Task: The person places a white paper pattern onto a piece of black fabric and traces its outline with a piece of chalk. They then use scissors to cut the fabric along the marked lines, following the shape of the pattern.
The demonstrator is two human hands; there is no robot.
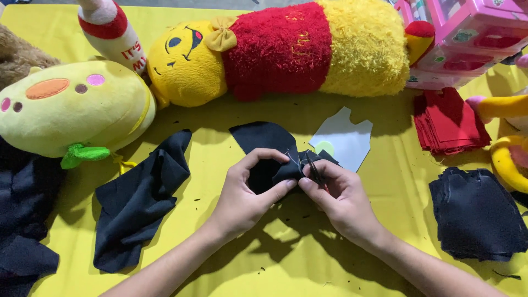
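I have both hands on a small black fabric piece (269, 168) near the middle of the yellow tablecloth (291, 258). My left hand (247, 192) pinches the folded edge of it between thumb and fingers; my right hand (341, 198) is closed around a pair of small scissors (316, 170) with the blades at the cloth's edge. The piece lies partly on the table and partly lifted between my hands.

As I judge it, the cutting is well along but not finished. A stack of cut black pieces (476, 212) sits at the right, a stack of cut red pieces (448, 124) lies above it, and a larger crumpled black cloth (137, 198) still lies uncut at the left, with more dark fabric (25, 220) at the left edge. The piece in hand looks only partly trimmed; tiny black scraps dot the table around it.

By my count:
- One pale paper template (346, 140), just beside the piece in hand
- Two stacks of cut pieces, one black and one red
- One loose black cloth at the left, plus the dark pile at the edge
- One yellow bear plush in a red top (280, 52) lying across the back
- One yellow-green plush head (71, 107) at the left
- Pink plastic boxes (467, 38) at the top right; I cannot tell how many
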